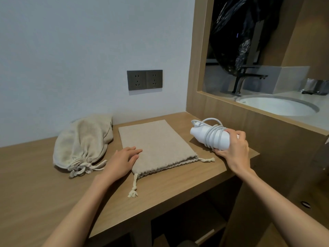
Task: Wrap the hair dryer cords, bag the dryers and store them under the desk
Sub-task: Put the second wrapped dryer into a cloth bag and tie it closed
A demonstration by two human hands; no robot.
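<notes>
The scene is taken by a single wide-angle camera worn on the head, directed forward and down from close behind and above the left hand (122, 160) and right hand (233, 150), so that the desk (35, 175) beneath them and the wall (71, 50) beyond them are included.

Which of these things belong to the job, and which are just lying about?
Part of the job:
dryer, gripped by the right hand
cord, wound round it
flat bag, under the left hand
full bag, drawn shut
desk

Just lying about:
sockets
sink
tap
black plastic
</notes>
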